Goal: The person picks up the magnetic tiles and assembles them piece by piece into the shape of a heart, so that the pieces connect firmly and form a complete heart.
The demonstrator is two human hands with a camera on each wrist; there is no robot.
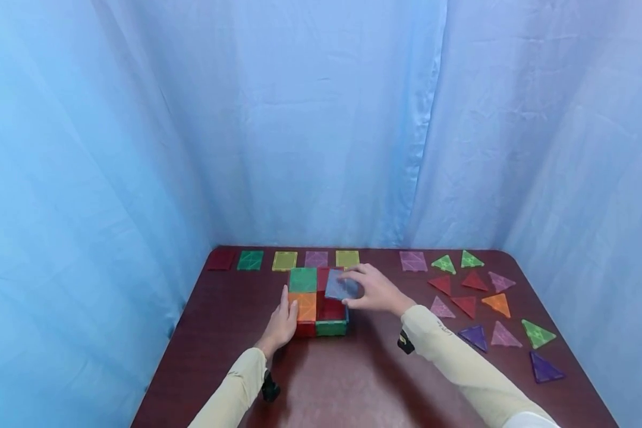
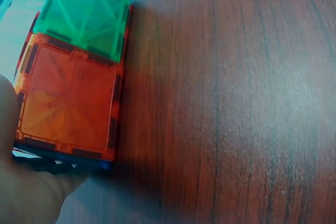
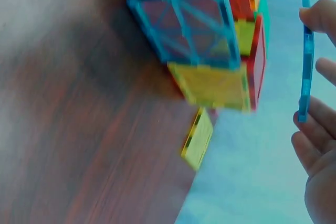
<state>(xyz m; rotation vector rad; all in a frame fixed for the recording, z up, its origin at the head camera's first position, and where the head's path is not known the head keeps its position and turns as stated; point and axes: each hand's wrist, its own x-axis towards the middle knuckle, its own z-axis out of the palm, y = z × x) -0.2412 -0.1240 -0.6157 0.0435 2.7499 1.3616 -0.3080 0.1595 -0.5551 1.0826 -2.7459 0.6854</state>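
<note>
A box of translucent magnetic tiles stands in the middle of the table, with a green square tile (image 1: 302, 280) and an orange square tile (image 1: 302, 306) on its left top half. Over the uncovered right half, my right hand (image 1: 377, 290) pinches a blue square tile (image 1: 338, 285) by its edges. The right wrist view shows that blue tile edge-on between thumb and fingers, apart from the box's blue side wall (image 3: 191, 32) and yellow side wall (image 3: 212, 85). My left hand (image 1: 280, 324) rests with extended fingers along the box's left side.
Square tiles line the table's back edge, including a teal one (image 1: 250, 260), a yellow one (image 1: 285, 261) and a purple one (image 1: 413, 261). Several triangle tiles lie scattered on the right, among them an orange one (image 1: 497, 305) and a dark purple one (image 1: 545, 368). Blue curtains (image 1: 321, 131) surround the table.
</note>
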